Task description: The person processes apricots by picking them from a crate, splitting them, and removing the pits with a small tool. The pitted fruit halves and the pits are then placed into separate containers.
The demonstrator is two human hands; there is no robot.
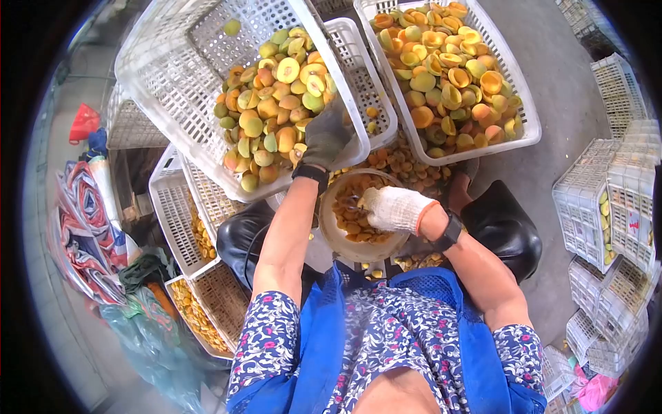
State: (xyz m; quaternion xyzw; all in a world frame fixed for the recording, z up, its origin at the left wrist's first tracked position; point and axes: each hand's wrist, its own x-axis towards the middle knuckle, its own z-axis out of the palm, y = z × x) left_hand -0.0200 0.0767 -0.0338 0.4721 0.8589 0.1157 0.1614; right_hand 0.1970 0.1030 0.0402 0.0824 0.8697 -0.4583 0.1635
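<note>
My left hand (325, 138), in a dark glove, reaches into a tilted white crate (169, 103) at the edge of a pile of apricots (269, 103), some of them cut. Its fingers are partly hidden among the fruit, and what they hold cannot be made out. My right hand (396, 209), in a white knitted glove, is closed over a round bowl (331, 238) of small orange-brown pieces (355, 224). Something thin and dark shows at its fingertips, too small to name. Beyond the bowl, a white crate (476, 150) holds hollow apricot halves (458, 76).
White crates (172, 207) with orange pieces stand at the left, near striped sacking (89, 221) and a greenish plastic bag (152, 345). Stacked crates (586, 200) line the right side. More pieces (407, 165) lie behind the bowl, between my knees.
</note>
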